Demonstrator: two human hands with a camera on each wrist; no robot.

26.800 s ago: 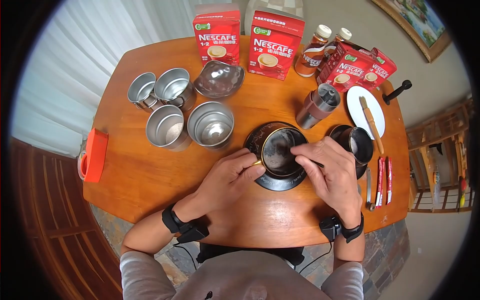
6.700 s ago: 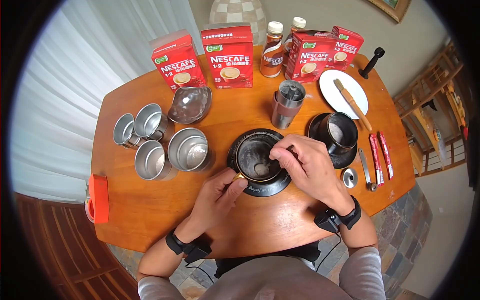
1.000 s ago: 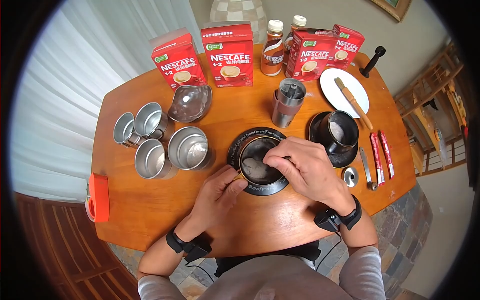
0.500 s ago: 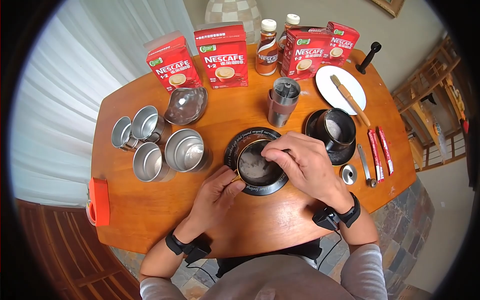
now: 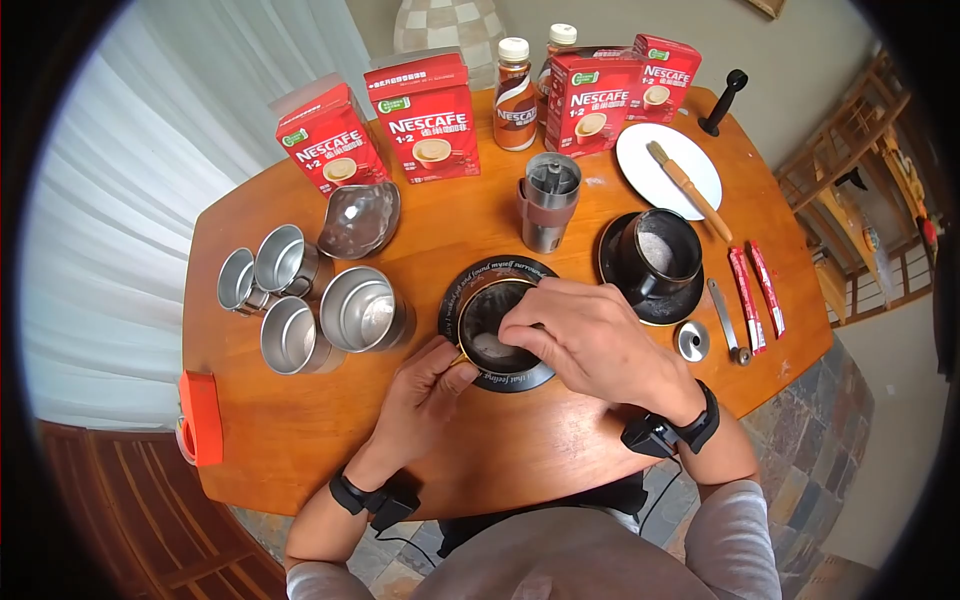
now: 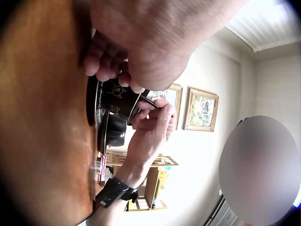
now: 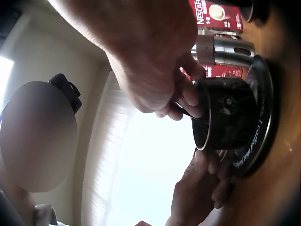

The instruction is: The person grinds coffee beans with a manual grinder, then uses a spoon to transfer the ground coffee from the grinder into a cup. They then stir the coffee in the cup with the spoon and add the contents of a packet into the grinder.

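Observation:
In the head view, a black cup [image 5: 478, 312] with a gold rim stands on a black saucer [image 5: 448, 318] lettered in white. My left hand [image 5: 415, 398] grips the cup's gold handle between thumb and fingers. Above the rim, my right hand [image 5: 600, 335] pinches the dark thin handle of a spoon [image 6: 149, 100], which slants down into the cup. The spoon's lower end is hidden by the fingers and cup wall. Pale greyish stuff [image 5: 492, 346] shows at the bottom of the cup. The right wrist view shows a line drawing on the cup's side.
Right of my right hand stand a second black cup [image 5: 668, 275] holding pale powder, a metal disc [image 5: 692, 341], a crank handle [image 5: 725, 312] and red sachets [image 5: 745, 300]. Behind are a coffee grinder [image 5: 550, 205], plate [image 5: 640, 170] and brush [image 5: 690, 190]. Several steel mugs [image 5: 365, 310] stand left.
Over the last second my right hand shifts slightly over the cup with the spoon, and the pale stuff inside lies differently. My left hand keeps the handle. The head view has turned a little.

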